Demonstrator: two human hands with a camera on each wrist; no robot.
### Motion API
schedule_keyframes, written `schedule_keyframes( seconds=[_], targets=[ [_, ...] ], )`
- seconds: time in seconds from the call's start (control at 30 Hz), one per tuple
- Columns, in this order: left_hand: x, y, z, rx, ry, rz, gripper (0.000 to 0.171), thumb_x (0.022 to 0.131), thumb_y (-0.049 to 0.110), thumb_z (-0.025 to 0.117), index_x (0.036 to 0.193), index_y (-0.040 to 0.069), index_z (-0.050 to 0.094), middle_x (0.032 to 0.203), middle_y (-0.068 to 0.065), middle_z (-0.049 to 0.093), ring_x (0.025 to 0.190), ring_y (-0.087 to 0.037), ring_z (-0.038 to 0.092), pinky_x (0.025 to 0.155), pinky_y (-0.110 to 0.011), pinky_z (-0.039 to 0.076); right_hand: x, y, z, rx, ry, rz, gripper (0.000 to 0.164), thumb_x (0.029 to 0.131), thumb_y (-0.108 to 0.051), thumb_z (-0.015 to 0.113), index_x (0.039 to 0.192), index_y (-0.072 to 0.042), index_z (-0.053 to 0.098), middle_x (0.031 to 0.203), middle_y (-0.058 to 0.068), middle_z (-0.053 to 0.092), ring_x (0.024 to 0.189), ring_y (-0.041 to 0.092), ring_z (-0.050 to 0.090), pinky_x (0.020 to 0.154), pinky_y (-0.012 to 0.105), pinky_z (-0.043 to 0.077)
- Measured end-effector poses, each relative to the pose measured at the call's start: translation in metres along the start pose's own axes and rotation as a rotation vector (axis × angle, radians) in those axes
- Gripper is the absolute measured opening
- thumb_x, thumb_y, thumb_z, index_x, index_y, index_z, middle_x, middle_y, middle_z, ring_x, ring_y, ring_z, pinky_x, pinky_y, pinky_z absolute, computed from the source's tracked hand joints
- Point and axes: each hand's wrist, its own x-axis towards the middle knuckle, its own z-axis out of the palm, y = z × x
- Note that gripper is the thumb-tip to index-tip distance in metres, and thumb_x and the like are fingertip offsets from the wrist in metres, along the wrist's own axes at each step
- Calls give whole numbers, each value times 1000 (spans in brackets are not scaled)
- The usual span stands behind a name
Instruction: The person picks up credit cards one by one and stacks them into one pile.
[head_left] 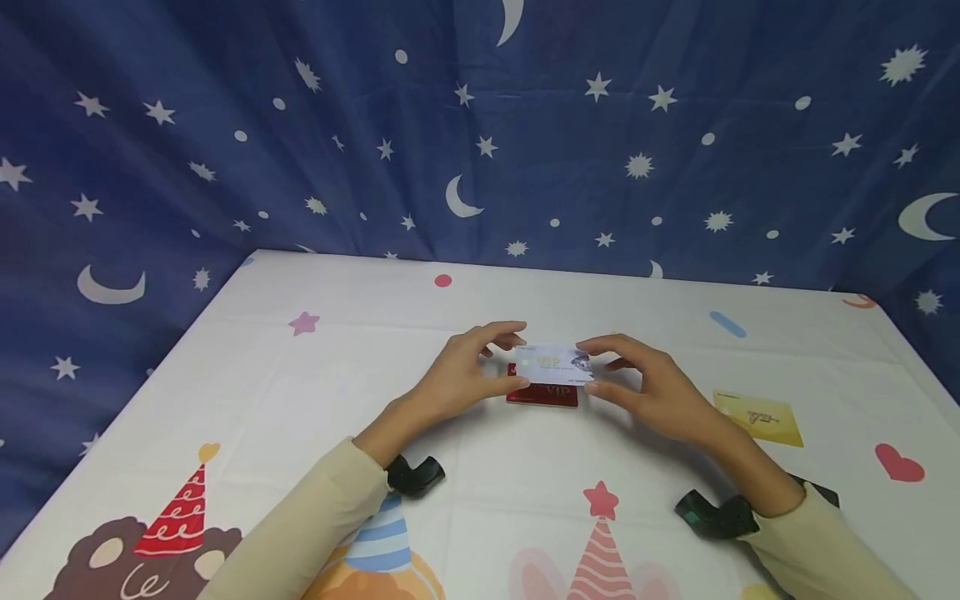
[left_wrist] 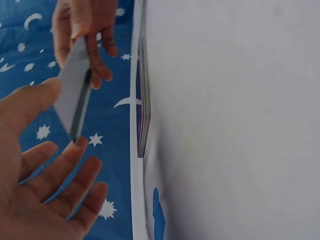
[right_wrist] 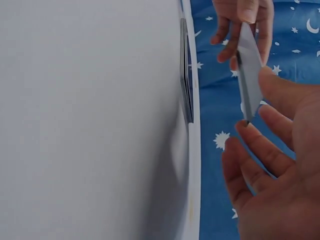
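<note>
I had my left grip and right grip pinched on the white card between them, red card pile below, and judged light, even edge pressure best.

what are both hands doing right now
Left hand: holding the white rectangular VIP card by one end.
Right hand: holding the same card's other end.

Both sleeves are long and plain pale beige. By each cuff sits a black, curved, glossy device; the one nearer the right edge of the tabletop bears a small green patch. The left hand and right hand are bare.
</note>
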Motion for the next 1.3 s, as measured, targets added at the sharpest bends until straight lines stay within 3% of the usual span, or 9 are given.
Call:
schedule_keyframes(
  seconds=[0.5, 0.87, 1.07, 1.3],
  targets=[
    [-5, -21, 1, 33, -61, -72, 65, 75, 17, 82, 133, 11, 55, 114, 3, 64, 110, -17, 54, 97, -33, 40, 2, 3, 16, -43, -34, 76, 49, 82, -27, 77, 128, -23, 59, 126, -5, 57, 111, 18, 54, 94, 45, 42],
    [-5, -29, 6, 99, -59, -37, 66, 72, 21, 86, 131, 12, 58, 112, 4, 63, 105, -18, 52, 94, -36, 39, -1, 11, 25, -69, -23, 68, 50, 81, -20, 78, 127, -24, 59, 128, -3, 56, 118, 19, 51, 100, 44, 37],
    [-5, -31, 8, 119, -56, 5, 69, 70, 22, 87, 131, 12, 57, 111, 3, 65, 104, -18, 52, 95, -36, 37, -2, 12, 24, -89, -24, 55, 51, 79, -19, 80, 126, -24, 60, 128, -2, 56, 119, 19, 50, 98, 43, 39],
    [-6, -31, 8, 123, -63, 7, 67, 71, 19, 86, 131, 13, 57, 112, 2, 65, 107, -18, 51, 97, -36, 36, -2, 13, 26, -107, -19, 46, 53, 77, -18, 82, 125, -23, 61, 127, -4, 56, 116, 17, 50, 95, 39, 41]
  ],
)
